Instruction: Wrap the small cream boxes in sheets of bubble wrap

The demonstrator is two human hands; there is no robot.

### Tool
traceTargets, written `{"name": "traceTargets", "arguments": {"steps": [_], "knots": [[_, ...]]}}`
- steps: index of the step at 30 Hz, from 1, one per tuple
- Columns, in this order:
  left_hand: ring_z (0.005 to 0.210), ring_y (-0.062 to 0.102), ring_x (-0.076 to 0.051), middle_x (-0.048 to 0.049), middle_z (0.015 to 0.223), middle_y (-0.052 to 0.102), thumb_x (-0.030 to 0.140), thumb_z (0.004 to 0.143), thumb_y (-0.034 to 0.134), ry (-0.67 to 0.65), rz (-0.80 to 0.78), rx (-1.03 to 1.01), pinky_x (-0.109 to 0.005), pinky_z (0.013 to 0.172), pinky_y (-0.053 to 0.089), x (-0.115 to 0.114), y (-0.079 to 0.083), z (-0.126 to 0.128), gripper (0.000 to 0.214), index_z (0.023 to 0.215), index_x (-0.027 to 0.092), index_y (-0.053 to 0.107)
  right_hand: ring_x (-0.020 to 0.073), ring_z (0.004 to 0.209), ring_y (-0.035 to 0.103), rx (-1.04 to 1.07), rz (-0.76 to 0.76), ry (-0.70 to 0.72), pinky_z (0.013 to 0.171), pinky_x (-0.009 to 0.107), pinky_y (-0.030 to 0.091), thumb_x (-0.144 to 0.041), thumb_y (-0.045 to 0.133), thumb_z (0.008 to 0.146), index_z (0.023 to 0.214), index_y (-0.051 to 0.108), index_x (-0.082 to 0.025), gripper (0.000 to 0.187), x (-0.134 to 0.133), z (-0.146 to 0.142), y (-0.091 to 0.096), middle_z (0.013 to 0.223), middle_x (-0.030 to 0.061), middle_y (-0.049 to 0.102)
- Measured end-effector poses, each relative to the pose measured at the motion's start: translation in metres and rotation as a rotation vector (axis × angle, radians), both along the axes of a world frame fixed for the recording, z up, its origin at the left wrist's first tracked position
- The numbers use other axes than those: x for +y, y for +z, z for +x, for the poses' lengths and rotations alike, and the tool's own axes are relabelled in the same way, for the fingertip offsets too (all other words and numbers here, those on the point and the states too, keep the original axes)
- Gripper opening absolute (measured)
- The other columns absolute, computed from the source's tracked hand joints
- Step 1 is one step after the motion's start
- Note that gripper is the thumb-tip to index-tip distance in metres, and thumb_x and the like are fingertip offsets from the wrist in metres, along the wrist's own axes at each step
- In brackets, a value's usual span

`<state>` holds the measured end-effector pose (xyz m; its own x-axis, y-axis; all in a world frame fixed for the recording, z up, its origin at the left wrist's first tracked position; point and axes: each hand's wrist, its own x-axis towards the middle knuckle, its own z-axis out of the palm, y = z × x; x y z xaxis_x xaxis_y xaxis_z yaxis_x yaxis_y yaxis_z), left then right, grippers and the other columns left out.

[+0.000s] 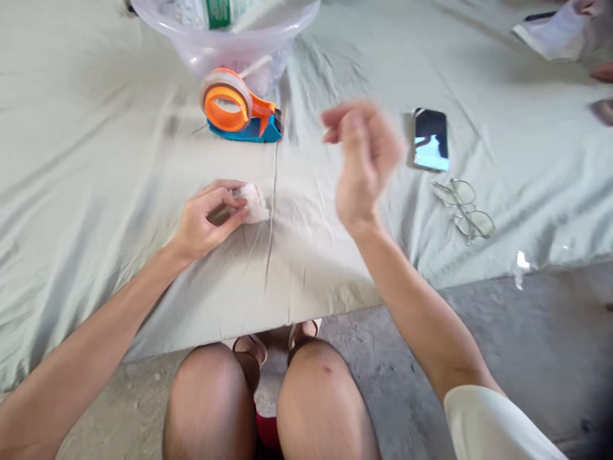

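My left hand (213, 214) pinches a small whitish, crinkled bundle (253, 203), apparently in clear plastic, against the cloth-covered surface. Raised to the right of it is my right hand (366, 163), blurred by motion, its fingers curled in; whether anything is between them cannot be made out. Beyond the bundle stands an orange and blue tape dispenser (244, 108) with a roll of tape on it.
A clear plastic basin (230, 41) with packages inside stands behind the dispenser. On the right lie a phone (431, 139) and eyeglasses (464, 207). The pale cloth (119, 160) is wrinkled and ends above my knees. Part of another person (596, 32) shows at top right.
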<state>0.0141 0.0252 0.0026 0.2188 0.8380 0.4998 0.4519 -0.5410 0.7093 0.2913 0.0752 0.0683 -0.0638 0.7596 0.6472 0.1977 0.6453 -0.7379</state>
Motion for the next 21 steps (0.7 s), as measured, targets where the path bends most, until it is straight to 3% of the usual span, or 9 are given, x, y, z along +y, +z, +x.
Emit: {"name": "traceTargets", "arguments": {"steps": [3,5,8,11,14,21], "knots": [[0.119,0.086,-0.029,-0.0089,0.131,0.087,0.051,0.110,0.083,-0.018,0.053,0.006,-0.049,0.104,0.073,0.000,-0.001,-0.002,0.029,0.097,0.028,0.073,0.0213,0.109,0.080,-0.083,-0.070,-0.057,0.099,0.039,0.067,-0.024,0.059,0.121,0.118,0.080,-0.025,0.022,-0.039,0.040,0.034,0.123,0.0057,0.083],[0.121,0.086,-0.031,-0.0067,0.125,0.087,0.048,0.109,0.085,-0.021,0.116,0.006,-0.052,0.106,0.073,0.000,-0.001,-0.002,0.025,0.100,0.028,0.075,0.0212,0.103,0.080,-0.242,-0.138,-0.005,0.094,0.039,0.068,-0.026,0.066,0.120,0.123,0.083,-0.028,0.018,-0.079,0.065,0.035,0.117,0.0029,0.085],[0.125,0.084,-0.032,-0.0040,0.127,0.086,0.047,0.110,0.086,-0.053,0.077,0.014,-0.056,0.113,0.071,-0.003,0.001,0.000,0.019,0.104,0.031,0.077,0.0274,0.122,0.082,-0.588,-0.343,0.170,0.106,0.048,0.072,-0.021,0.065,0.118,0.147,0.079,-0.028,0.033,-0.138,0.094,0.008,0.137,0.0082,0.084],[0.124,0.084,-0.032,-0.0033,0.125,0.085,0.044,0.108,0.088,-0.100,0.096,-0.004,-0.056,0.111,0.071,-0.007,0.004,0.004,0.018,0.102,0.031,0.077,0.0316,0.126,0.081,-0.766,-0.401,0.172,0.108,0.055,0.072,-0.022,0.060,0.121,0.153,0.076,-0.027,0.037,-0.175,0.107,-0.024,0.140,0.0122,0.082],[0.124,0.083,-0.033,-0.0034,0.123,0.085,0.045,0.106,0.090,-0.113,0.055,-0.025,-0.057,0.114,0.070,-0.009,0.006,0.008,0.022,0.098,0.031,0.076,0.0308,0.115,0.082,-0.789,-0.398,0.149,0.101,0.053,0.073,-0.025,0.060,0.121,0.147,0.079,-0.029,0.033,-0.186,0.108,-0.039,0.128,0.0110,0.082],[0.122,0.084,-0.030,-0.0043,0.120,0.086,0.041,0.105,0.088,-0.104,0.054,-0.016,-0.050,0.109,0.071,-0.005,0.001,0.005,0.020,0.098,0.029,0.074,0.0270,0.099,0.082,-0.800,-0.393,0.161,0.087,0.047,0.069,-0.019,0.057,0.118,0.111,0.077,-0.026,0.022,-0.167,0.102,-0.039,0.109,0.0066,0.080]]}}
